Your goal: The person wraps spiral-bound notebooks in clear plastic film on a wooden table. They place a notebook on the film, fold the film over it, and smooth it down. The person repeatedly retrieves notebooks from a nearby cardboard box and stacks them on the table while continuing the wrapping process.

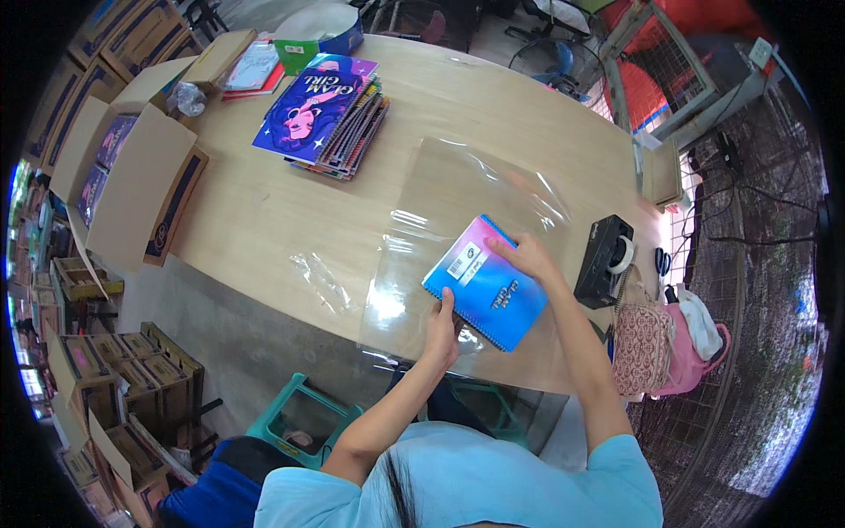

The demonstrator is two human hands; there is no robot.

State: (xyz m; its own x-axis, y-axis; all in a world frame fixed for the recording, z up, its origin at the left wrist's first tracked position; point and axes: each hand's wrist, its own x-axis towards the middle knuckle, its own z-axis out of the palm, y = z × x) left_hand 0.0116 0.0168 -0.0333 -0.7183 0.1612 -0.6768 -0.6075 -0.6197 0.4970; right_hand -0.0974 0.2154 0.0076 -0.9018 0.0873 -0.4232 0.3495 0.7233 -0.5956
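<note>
Our left hand [442,329] pinches the spiral-bound notebook [489,287] at the coiled edge away from the tape dispenser [596,264]; our right hand [530,255] grips the opposite edge, nearer that dispenser. The notebook lies between both grips, left of the dispenser and over the clear plastic sheet [414,192], its long axis slanting toward the dispenser's near side.

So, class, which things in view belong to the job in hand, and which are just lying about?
In the job:
blue-and-pink spiral notebook, in left hand and right hand
clear plastic sheet, beneath
notebook stack, probably
tape dispenser, possibly

Apparently lying about:
patterned bag
pink bag
scissors
</note>
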